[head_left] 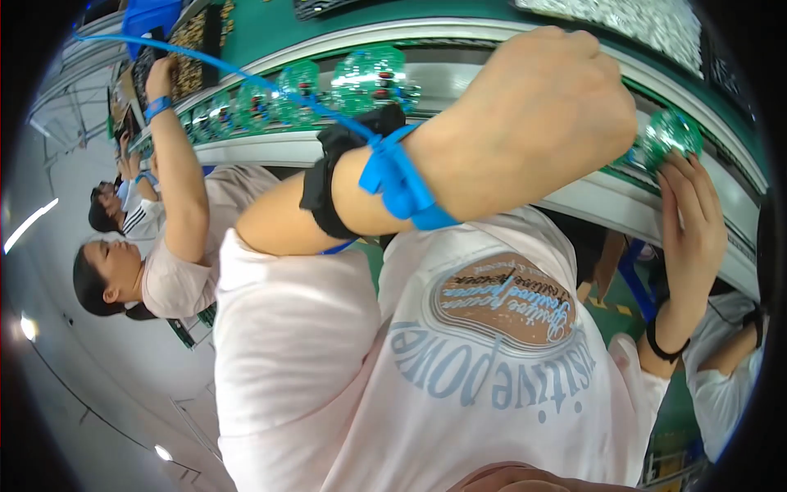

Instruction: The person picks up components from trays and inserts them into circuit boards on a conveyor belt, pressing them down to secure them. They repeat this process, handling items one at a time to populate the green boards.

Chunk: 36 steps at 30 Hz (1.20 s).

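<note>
My left hand [566, 98] reaches across the conveyor line, back of the hand upward. Its fingers are curled under, so whatever they may hold is hidden. A blue wrist strap [402, 184] with a blue cord and a black band with a small module [352, 139] circle that forearm. At the right, my right hand [693, 213] has its fingertips on a clear green plastic shell [672, 135] on the line, gripping its near side. Some of the shell is covered by those fingers.
More clear green shells with small coloured parts inside [369, 78] stand in a row on the conveyor to the left. Beyond lie a heap of clear small parts [623, 20] and a bin of brass-coloured pieces [188, 66]. Co-workers [176, 205] sit along the left; another person's arm [730, 361] is at right.
</note>
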Motion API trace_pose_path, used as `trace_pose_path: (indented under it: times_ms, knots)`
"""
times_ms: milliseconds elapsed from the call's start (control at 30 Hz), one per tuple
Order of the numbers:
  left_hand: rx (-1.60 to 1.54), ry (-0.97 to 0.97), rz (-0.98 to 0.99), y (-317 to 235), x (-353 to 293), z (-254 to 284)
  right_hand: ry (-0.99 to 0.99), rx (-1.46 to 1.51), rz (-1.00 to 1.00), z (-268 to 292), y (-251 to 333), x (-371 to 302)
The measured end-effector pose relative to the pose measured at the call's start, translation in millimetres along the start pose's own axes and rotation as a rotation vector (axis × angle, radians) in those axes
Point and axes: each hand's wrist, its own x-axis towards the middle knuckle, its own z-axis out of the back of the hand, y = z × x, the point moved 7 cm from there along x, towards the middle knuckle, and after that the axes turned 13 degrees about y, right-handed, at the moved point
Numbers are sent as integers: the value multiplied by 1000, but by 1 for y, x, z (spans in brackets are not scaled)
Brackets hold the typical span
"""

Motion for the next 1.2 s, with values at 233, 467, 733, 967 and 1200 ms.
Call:
trace_pose_path:
  times_ms: [233,467,733,967,1200]
  knots:
    - [22,-302,765,94,-162,46,44,-102,-243,9,-87,-56]
    - [23,-214,875,100,-225,5,26,-140,-181,70,-94,-17]
    - [-49,-192,775,56,-164,-11,23,-109,356,67,42,177]
    - [-106,-216,612,52,-105,25,57,-76,394,33,42,275]
    - [112,-348,492,114,-34,62,-184,155,446,67,40,274]
